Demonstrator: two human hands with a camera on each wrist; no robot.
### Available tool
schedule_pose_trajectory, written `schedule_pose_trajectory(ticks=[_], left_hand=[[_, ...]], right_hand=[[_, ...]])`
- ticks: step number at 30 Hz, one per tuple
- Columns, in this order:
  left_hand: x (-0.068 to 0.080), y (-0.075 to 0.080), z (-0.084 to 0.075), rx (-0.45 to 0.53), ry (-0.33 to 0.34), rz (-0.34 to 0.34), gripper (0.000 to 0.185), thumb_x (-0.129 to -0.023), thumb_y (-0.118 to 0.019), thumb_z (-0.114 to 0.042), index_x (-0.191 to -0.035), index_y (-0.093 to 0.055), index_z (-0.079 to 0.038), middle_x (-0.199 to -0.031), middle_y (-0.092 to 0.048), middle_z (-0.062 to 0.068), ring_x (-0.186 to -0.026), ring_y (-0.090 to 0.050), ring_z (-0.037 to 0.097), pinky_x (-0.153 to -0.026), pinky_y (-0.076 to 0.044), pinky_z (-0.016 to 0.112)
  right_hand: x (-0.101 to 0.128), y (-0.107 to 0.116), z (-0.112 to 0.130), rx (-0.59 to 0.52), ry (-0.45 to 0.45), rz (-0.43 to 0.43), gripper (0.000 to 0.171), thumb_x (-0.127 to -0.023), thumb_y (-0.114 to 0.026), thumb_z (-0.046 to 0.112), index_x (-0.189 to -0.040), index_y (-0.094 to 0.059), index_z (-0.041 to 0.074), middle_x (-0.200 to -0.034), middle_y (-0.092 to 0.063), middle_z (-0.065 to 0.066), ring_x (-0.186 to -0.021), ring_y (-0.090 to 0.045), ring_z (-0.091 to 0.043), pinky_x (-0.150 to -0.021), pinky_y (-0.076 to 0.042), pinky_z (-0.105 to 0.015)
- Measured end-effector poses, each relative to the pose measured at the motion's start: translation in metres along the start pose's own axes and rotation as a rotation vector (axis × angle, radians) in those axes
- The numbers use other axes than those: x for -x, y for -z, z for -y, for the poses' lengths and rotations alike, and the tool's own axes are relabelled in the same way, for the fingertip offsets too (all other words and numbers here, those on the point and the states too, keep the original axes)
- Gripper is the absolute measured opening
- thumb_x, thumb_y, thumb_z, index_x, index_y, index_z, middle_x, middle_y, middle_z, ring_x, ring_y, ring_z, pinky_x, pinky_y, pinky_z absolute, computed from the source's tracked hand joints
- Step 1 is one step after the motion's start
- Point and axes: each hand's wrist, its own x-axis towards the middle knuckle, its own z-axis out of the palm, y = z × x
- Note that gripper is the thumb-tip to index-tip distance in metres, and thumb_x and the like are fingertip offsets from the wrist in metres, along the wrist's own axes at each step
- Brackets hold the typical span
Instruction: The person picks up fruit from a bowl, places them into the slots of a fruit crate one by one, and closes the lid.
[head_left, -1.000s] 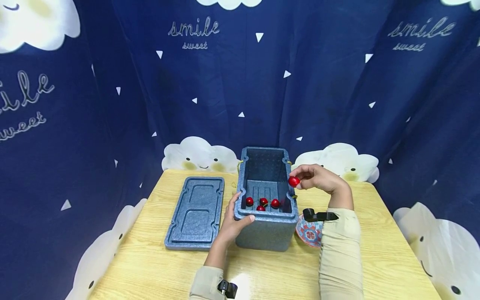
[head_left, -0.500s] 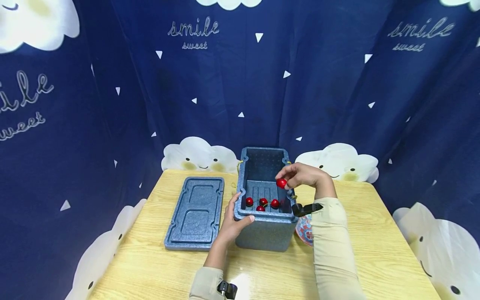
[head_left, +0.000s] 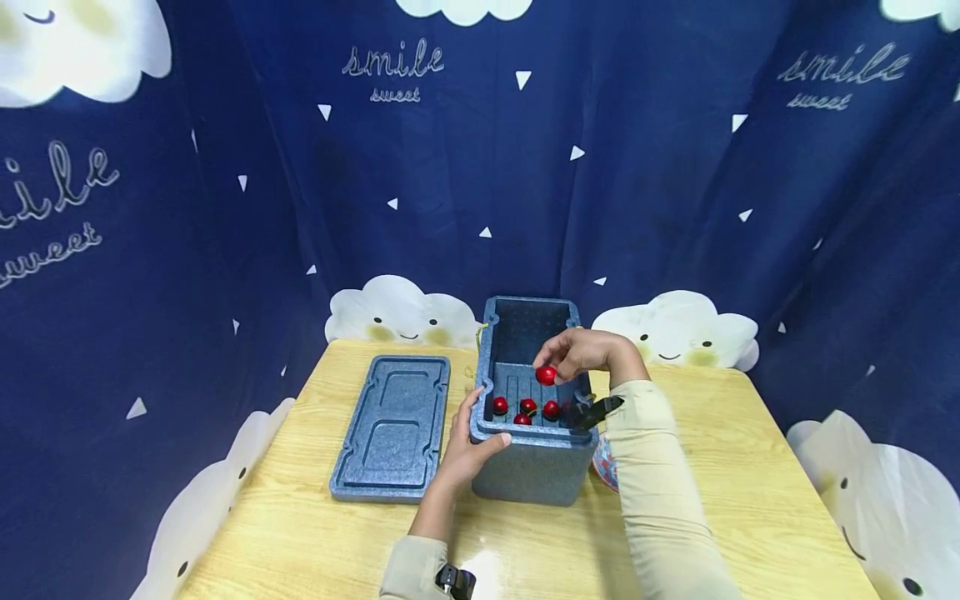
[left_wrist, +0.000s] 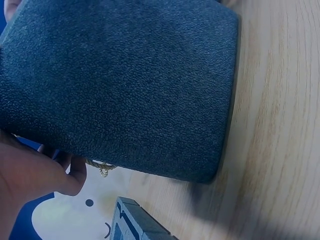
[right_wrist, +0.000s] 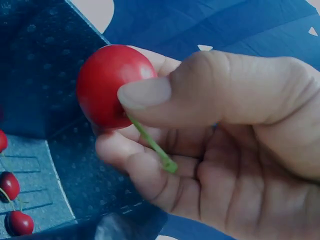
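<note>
The wooden table [head_left: 315, 533] carries an open blue foam box [head_left: 534, 454], with its lid [head_left: 392, 427] laid flat just left. The left hand [head_left: 467, 446] is curled against the box's near-left corner, thumb over the rim. The right hand [head_left: 592, 354] is held over the opening, wrist bent; a red cherry [head_left: 546, 375] is pinched between thumb and fingers [right_wrist: 145, 150]. Four cherries [head_left: 525, 409] lie inside.
</note>
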Motion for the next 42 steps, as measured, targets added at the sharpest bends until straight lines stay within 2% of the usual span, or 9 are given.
schedule_pose_trajectory(ticks=[2,8,12,18,24,29,33,36,42], left_hand=[[0.0,0.0,0.001,-0.004,-0.007,-0.002,0.08,-0.073,-0.074,-0.01,-0.142,-0.033,-0.012,-0.135,-0.029,0.023,-0.122,-0.029,0.038,-0.099,-0.023,0.058],[-0.01,0.0,0.028,0.008,-0.004,-0.017,0.084,-0.071,-0.078,-0.016,-0.142,-0.034,-0.026,-0.132,-0.031,0.017,-0.119,-0.033,0.03,-0.098,-0.026,0.05],[-0.008,-0.001,0.019,0.024,-0.02,-0.024,0.083,-0.071,-0.076,-0.011,-0.142,-0.034,-0.02,-0.13,-0.032,0.02,-0.117,-0.033,0.032,-0.097,-0.027,0.051],[0.002,-0.002,-0.007,0.044,-0.01,0.0,0.08,-0.073,-0.073,-0.006,-0.142,-0.032,-0.008,-0.133,-0.031,0.024,-0.12,-0.031,0.037,-0.099,-0.025,0.053],[0.004,0.004,-0.009,0.071,0.011,0.015,0.081,-0.075,-0.073,-0.006,-0.144,-0.03,-0.011,-0.139,-0.027,0.023,-0.124,-0.031,0.036,-0.101,-0.025,0.05],[0.003,0.005,-0.009,0.096,0.007,0.027,0.082,-0.075,-0.073,-0.006,-0.144,-0.03,-0.01,-0.144,-0.024,0.02,-0.129,-0.026,0.035,-0.103,-0.022,0.049],[0.005,0.006,-0.014,0.055,0.029,0.033,0.079,-0.077,-0.073,-0.01,-0.144,-0.031,-0.012,-0.148,-0.021,0.017,-0.129,-0.024,0.038,-0.1,-0.025,0.055],[0.008,0.006,-0.015,0.024,0.032,0.003,0.078,-0.076,-0.074,-0.012,-0.143,-0.035,-0.013,-0.146,-0.025,0.018,-0.124,-0.03,0.041,-0.095,-0.029,0.058],[0.01,0.009,0.004,0.031,0.009,-0.072,0.071,-0.077,-0.074,-0.016,-0.14,-0.041,-0.013,-0.142,-0.032,0.014,-0.122,-0.032,0.039,-0.094,-0.026,0.059]], right_hand=[[-0.003,-0.001,-0.001,-0.003,-0.002,0.014,0.04,-0.071,-0.057,-0.013,-0.11,-0.059,-0.009,-0.08,-0.062,-0.008,-0.069,-0.052,-0.015,-0.061,-0.044,-0.028],[-0.008,0.0,-0.004,-0.016,0.014,0.043,0.039,-0.07,-0.056,-0.014,-0.108,-0.058,-0.009,-0.077,-0.061,-0.005,-0.067,-0.051,-0.013,-0.059,-0.043,-0.027],[-0.006,-0.002,-0.003,-0.011,0.016,0.026,0.042,-0.07,-0.054,-0.014,-0.111,-0.058,-0.009,-0.077,-0.061,-0.006,-0.066,-0.052,-0.012,-0.057,-0.041,-0.026],[0.012,-0.012,0.002,0.077,0.026,-0.095,0.038,-0.078,-0.062,-0.004,-0.116,-0.059,-0.004,-0.084,-0.063,-0.009,-0.066,-0.051,-0.013,-0.058,-0.041,-0.027],[0.025,-0.023,0.0,0.185,0.105,-0.183,0.032,-0.08,-0.066,0.002,-0.111,-0.062,-0.002,-0.08,-0.062,-0.005,-0.066,-0.052,-0.016,-0.058,-0.045,-0.033],[0.027,-0.028,-0.005,0.169,0.122,-0.226,0.031,-0.082,-0.065,0.005,-0.113,-0.062,-0.001,-0.081,-0.061,-0.005,-0.066,-0.052,-0.016,-0.059,-0.046,-0.035],[0.036,-0.04,-0.011,0.162,0.164,-0.36,0.034,-0.084,-0.065,0.01,-0.116,-0.061,-0.001,-0.089,-0.063,-0.008,-0.073,-0.054,-0.017,-0.064,-0.048,-0.034],[0.044,-0.056,-0.018,0.148,0.215,-0.485,0.036,-0.085,-0.067,0.012,-0.117,-0.06,-0.001,-0.098,-0.064,-0.012,-0.082,-0.058,-0.02,-0.071,-0.049,-0.034],[0.055,-0.086,-0.026,0.065,0.278,-0.655,0.034,-0.085,-0.067,0.01,-0.116,-0.061,0.0,-0.105,-0.064,-0.013,-0.09,-0.059,-0.024,-0.073,-0.05,-0.033]])
